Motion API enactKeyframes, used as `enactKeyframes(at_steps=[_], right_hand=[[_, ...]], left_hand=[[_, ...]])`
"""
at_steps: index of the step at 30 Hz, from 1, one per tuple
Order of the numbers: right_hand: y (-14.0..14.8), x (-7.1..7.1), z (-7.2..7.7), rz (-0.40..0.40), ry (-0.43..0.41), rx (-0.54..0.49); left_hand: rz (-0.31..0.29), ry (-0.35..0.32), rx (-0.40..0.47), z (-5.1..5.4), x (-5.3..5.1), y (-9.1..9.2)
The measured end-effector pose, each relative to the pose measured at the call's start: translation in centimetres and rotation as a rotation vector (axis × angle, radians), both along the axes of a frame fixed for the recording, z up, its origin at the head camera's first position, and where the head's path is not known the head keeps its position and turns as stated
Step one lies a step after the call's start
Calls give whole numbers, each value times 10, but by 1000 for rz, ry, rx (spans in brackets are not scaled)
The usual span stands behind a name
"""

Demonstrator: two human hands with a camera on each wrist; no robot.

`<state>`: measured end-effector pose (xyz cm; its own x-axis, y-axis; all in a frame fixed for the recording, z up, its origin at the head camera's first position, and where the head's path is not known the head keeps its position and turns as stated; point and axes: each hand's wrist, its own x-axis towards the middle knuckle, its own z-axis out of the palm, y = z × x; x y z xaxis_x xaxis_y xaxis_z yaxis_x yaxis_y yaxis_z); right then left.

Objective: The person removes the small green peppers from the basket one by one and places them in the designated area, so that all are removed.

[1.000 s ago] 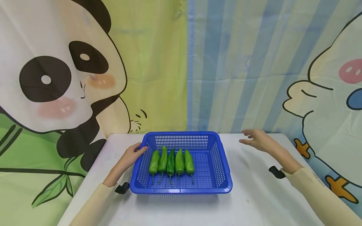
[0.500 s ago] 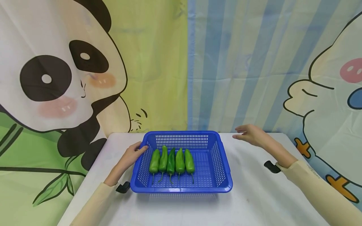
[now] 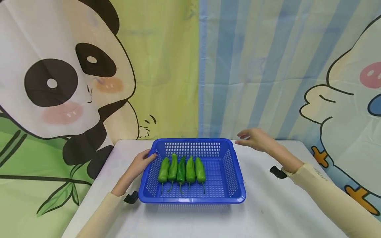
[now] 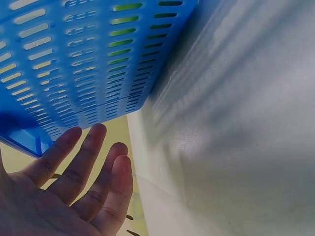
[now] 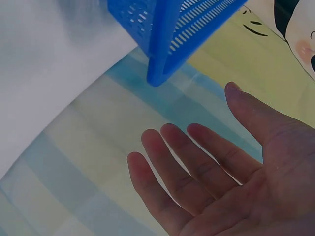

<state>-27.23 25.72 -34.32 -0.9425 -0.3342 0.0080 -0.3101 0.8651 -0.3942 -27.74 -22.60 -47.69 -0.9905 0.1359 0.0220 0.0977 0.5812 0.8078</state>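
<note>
Several green chili peppers (image 3: pixel 181 170) lie side by side in the left half of a blue plastic basket (image 3: pixel 191 200), stems toward the front. At the basket's left rim, my left hand (image 3: pixel 141 163) holds on with the thumb over the edge and the fingers outside. The left wrist view shows those fingers (image 4: pixel 91 152) stretched along the slotted outer wall, while the thumb's grip on the rim is hidden. My right hand (image 3: pixel 254 139) hovers just off the basket's far right corner, fingers relaxed and apart. In the right wrist view, a gap separates its fingertips from the basket corner (image 5: pixel 158 69).
The basket stands on a white table (image 3: pixel 256 211). Behind the table hangs a curtain (image 3: pixel 238 66) with a panda on the left and a white cartoon figure at the right. A black strap piece (image 3: pixel 278 172) sticks out by the right wrist, and another (image 3: pixel 131 197) by the left.
My right hand has moved left, closer to the basket's far right corner. The left hand stays at the left rim, and the basket and peppers keep their places.
</note>
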Motion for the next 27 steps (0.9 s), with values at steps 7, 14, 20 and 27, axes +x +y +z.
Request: enactKeyframes(at_steps=[7,14,20,27], right_hand=[[-17,-4,0,42,11,-13],[-31,-6,-1,74,-1,-2],[-45,-7,-2,94,-6,20],[-59,-12,-6,125,-21,24]], left_hand=[[9,-5,11,-1,1,1],[25,3,3,-2,1,2],[27,6,13,0,2,3],[29,18,13,0,3,3]])
